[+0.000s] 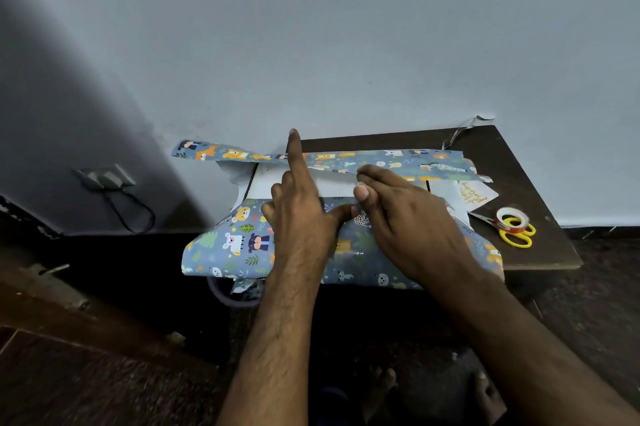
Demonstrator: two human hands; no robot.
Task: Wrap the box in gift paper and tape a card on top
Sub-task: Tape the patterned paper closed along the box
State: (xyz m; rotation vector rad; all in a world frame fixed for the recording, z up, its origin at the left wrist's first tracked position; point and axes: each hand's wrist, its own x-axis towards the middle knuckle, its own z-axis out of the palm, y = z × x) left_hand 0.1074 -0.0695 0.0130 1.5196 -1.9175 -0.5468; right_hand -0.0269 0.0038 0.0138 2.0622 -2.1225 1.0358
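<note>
Near flap: gift paper (pixel 242 245), thin, creases easily; covers the box (pixel 332 187) on the table (pixel 540 252).
Left hand (pixel 301 214): forefinger extended, thumb pressing flap.
Right hand (pixel 408 217): pinching far flap edge; hold edges.
Card (pixel 476 198): right, unattached.

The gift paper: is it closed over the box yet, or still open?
Still open. The gift paper has a gap on top where the white box shows, between the near flap and the far flap.
</note>
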